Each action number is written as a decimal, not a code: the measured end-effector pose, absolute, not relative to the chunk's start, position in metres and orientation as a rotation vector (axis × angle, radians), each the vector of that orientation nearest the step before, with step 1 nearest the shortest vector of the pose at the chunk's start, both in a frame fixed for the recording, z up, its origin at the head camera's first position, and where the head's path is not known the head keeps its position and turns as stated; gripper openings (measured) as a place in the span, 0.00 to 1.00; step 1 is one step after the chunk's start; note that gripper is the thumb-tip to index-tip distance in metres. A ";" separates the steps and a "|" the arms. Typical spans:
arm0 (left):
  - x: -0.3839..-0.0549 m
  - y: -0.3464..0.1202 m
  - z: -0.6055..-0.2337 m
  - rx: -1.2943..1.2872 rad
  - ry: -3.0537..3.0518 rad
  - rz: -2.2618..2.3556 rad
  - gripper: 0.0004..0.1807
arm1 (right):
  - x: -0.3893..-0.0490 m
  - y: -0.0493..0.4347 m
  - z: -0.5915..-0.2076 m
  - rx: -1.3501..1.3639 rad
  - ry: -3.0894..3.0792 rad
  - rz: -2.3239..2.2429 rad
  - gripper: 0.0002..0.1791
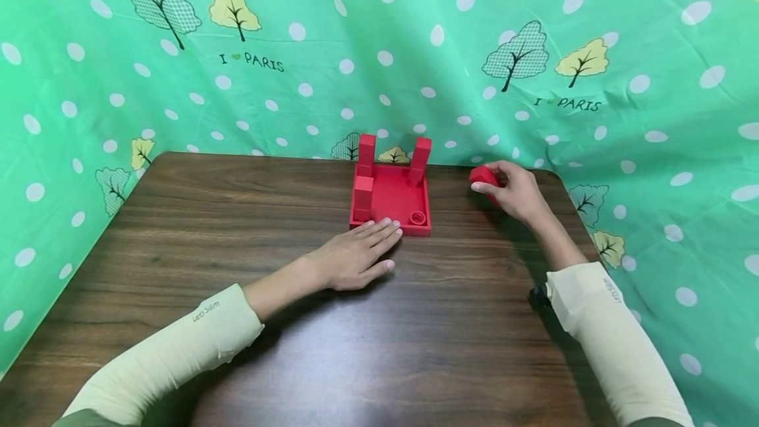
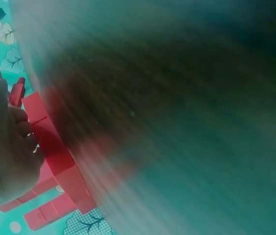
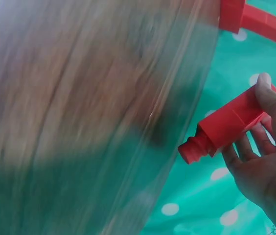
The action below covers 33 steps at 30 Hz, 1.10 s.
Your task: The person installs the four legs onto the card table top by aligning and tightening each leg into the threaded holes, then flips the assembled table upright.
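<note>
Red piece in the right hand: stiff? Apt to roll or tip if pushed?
The red piece is probably stiff: its edges look straight in the right hand. Laid down, its flat sides should resist rolling. Stood on its narrower ridged end, it would likely tip easily.

Shallow red tray [image 1: 394, 195], open side up; upright square posts [image 1: 364, 199] at three corners, round ridged socket [image 1: 418, 218] at the near-right; left hand [image 1: 354, 258] at its near wall. To the right: separate red piece [image 3: 233, 118], one end threaded, held in right hand [image 1: 518, 192].
</note>
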<state>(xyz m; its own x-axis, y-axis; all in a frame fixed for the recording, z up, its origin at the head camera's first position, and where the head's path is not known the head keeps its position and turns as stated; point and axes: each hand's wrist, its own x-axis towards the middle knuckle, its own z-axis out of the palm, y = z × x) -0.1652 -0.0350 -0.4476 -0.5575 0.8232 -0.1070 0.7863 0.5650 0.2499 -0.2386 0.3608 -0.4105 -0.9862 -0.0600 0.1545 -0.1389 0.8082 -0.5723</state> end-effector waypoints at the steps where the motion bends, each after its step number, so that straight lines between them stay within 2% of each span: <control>1: -0.165 -0.035 -0.448 1.351 2.588 0.254 0.42 | -0.238 0.358 -0.410 0.168 -2.854 0.931 0.29; 20: -0.163 -0.034 -0.447 1.343 2.592 0.256 0.42 | -0.223 0.310 -0.407 0.254 -2.734 1.110 0.28; 33: -0.164 -0.034 -0.446 1.326 2.581 0.263 0.42 | -0.219 0.295 -0.408 0.219 -2.683 1.234 0.28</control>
<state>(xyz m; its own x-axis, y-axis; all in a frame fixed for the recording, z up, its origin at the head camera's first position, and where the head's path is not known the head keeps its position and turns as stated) -0.1638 -0.0341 -0.4458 -0.5652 0.8164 -0.1184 0.7756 0.5748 0.2607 -0.2193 0.2952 -0.4081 -0.9728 -0.0580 0.2241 -0.2079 0.6448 -0.7355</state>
